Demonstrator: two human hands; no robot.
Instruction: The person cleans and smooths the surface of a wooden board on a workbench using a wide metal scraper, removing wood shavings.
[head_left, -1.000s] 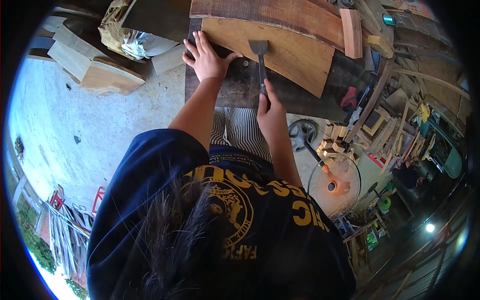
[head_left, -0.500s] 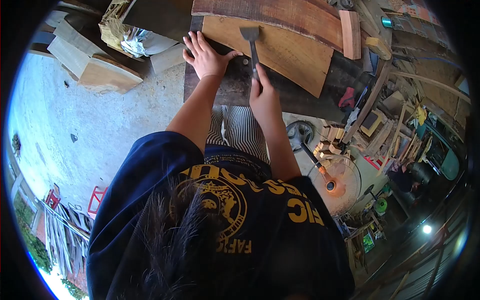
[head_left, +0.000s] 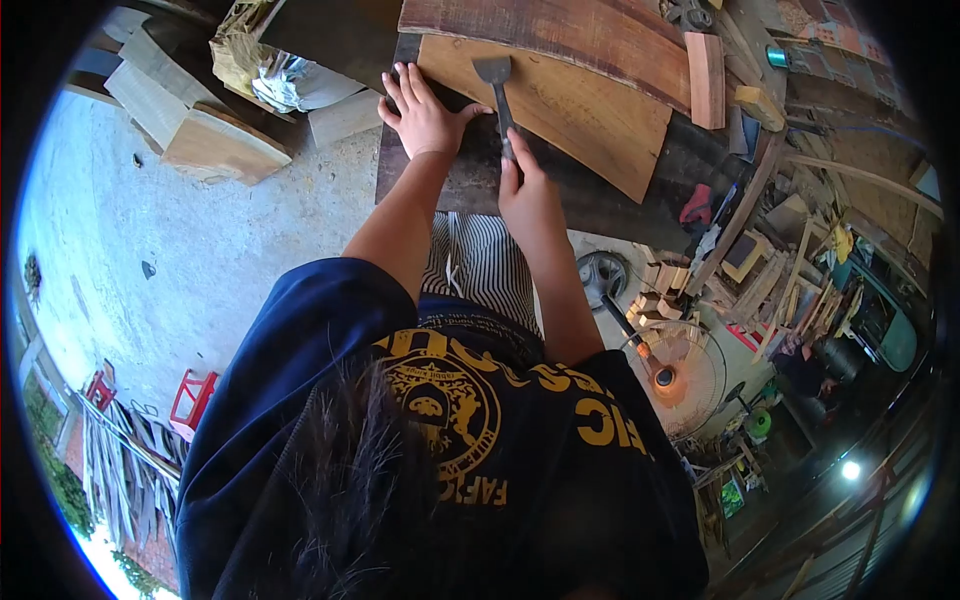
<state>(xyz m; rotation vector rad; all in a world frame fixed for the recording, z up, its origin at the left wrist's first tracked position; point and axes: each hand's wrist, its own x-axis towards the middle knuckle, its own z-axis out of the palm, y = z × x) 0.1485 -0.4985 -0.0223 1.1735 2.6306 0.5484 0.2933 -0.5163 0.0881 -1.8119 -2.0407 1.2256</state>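
Note:
My right hand (head_left: 530, 190) is wrapped round the handle of a scraper (head_left: 493, 70) with a wide flat metal blade. The blade lies over a light-brown wooden board (head_left: 580, 125), toward its left part. At the board's left end, my left hand (head_left: 425, 118) lies with fingers stretched out and thumb apart, holding nothing. Its fingertips reach the board's edge, and the thumb points toward the scraper. Beneath the board is a dark worktable (head_left: 465, 185). A reddish-brown plank (head_left: 560, 30) lies along the board's far side.
A short wood block (head_left: 705, 80) stands to the right of the plank, and a red cloth-like item (head_left: 696, 204) lies on the table's right. A fan (head_left: 670, 375) stands at my right, near stacked wood offcuts (head_left: 660, 305). Cut boards (head_left: 225, 145) lie on the floor at left.
The scraper blade has shifted a little to the left along the board. My left hand keeps its place at the board's end. The whole view has moved slightly.

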